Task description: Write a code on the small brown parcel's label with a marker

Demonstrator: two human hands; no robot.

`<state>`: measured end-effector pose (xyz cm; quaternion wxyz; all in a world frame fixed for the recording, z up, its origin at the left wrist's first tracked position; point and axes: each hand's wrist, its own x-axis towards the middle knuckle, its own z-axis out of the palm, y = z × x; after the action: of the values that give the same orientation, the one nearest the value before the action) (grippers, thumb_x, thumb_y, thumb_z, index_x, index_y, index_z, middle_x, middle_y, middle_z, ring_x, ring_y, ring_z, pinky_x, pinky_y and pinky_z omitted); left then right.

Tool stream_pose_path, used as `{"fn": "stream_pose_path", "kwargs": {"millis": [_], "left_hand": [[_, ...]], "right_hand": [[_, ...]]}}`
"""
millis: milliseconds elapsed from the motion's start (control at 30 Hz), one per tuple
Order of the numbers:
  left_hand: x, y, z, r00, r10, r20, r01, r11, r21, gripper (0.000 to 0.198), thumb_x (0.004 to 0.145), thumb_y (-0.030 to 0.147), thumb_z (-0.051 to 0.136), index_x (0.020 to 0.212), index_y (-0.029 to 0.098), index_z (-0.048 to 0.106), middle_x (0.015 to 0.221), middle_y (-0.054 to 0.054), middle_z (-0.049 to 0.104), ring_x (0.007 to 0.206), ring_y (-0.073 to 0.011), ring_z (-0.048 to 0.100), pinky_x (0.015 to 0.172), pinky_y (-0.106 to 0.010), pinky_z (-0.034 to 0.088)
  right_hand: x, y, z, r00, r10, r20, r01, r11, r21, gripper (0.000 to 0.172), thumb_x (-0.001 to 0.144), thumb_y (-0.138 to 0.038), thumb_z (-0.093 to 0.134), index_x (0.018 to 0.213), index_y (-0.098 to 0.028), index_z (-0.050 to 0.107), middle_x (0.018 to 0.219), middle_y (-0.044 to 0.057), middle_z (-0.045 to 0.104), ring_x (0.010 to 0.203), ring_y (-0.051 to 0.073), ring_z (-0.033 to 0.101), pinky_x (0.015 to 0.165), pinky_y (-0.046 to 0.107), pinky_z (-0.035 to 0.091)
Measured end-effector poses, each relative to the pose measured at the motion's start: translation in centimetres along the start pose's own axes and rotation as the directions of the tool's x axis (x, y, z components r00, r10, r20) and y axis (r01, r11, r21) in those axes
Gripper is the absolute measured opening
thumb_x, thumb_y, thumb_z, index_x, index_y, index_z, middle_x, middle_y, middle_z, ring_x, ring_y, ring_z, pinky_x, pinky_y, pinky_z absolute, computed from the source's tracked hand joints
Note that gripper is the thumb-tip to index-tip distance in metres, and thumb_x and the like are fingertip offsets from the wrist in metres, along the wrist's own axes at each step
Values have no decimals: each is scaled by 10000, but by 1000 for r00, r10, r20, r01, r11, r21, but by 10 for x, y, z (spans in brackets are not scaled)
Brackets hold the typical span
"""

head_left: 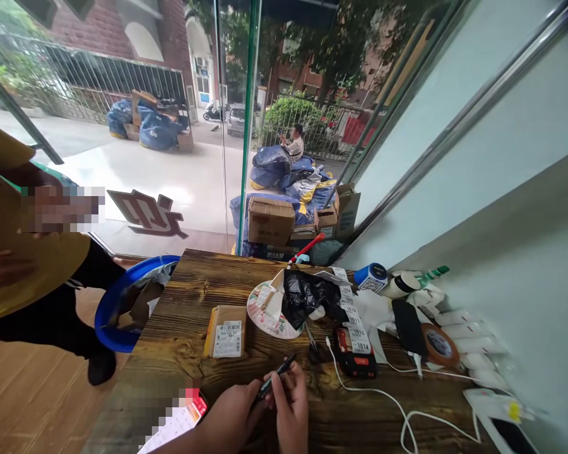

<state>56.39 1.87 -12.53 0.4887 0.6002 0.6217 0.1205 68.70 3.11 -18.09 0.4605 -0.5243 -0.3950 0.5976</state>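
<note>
Just above the near part of the wooden table (180, 359), my two hands meet around a slim dark pen (284, 364). My left hand (239, 403) closes on its lower end. The fingers of my right hand (291, 400) are curled and pinch it nearer the upper end, which points up and to the right. A small taped cardboard parcel (226, 334) with a white label lies beyond my left hand. Beside my left forearm is a lit phone screen (182, 419), partly blurred out. Scissors (313, 345) lie past my right hand.
A round paper fan (265, 302) lies partly under a black plastic bag (307, 296). Numbered labels (358, 334) rest on a red-black device (360, 364), near a white cable (400, 403) and a tape roll (438, 345). A person (33, 252) stands left by a blue bin (104, 315).
</note>
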Motion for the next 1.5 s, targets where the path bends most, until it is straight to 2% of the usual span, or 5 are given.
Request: {"fn": "stream_pose_path", "kwargs": {"millis": [233, 567, 900, 1100, 1500], "left_hand": [[-28, -9, -28, 991, -128, 43, 126, 991, 47, 358, 873, 380, 324, 860, 190, 627, 901, -104, 701, 835, -248, 645, 736, -328, 480], [-36, -15, -24, 980, -54, 192, 62, 997, -36, 899, 679, 115, 463, 1434, 27, -18, 1188, -212, 604, 1006, -246, 608, 863, -341, 471], [-61, -14, -48, 931, 113, 347, -62, 986, -154, 391, 706, 370, 586, 1084, 283, 540, 825, -8, 671, 620, -175, 590, 553, -277, 441], [-59, -93, -102, 968, -252, 11, 252, 965, -76, 743, 553, 294, 700, 1258, 254, 470, 540, 60, 551, 577, -207, 562, 563, -306, 414], [59, -146, -45, 841, -499, -208, 328, 777, -538, 349, 885, 444, 466, 991, 133, 586, 1012, -66, 626, 953, -197, 590, 873, -421, 472]], "right_hand": [[3, 30, 9, 885, -351, 307, 456, 788, -413, 309, 803, -424, 555, 1036, -250, 659, 850, 72, 708, 748, 214, 661, 671, 289, 516], [-19, 7, 29, 920, 63, 387, -33, 996, -84, 164, 704, -375, 516, 667, -215, 520, 537, -52, 423, 499, 108, 360, 496, 232, 318], [-27, -33, 14, 783, -144, 605, 251, 963, -95, 406, 705, -562, 585, 492, -223, 523, 457, -23, 462, 452, 111, 405, 448, 237, 337], [5, -103, -30, 947, -152, 282, 118, 984, 135, 195, 826, -429, 536, 742, -256, 568, 464, -49, 555, 327, 94, 459, 316, 176, 320], [61, 55, 72, 977, -194, 90, 214, 903, -372, 296, 764, -449, 563, 931, -205, 558, 905, 86, 710, 848, 230, 663, 778, 361, 519]]}}
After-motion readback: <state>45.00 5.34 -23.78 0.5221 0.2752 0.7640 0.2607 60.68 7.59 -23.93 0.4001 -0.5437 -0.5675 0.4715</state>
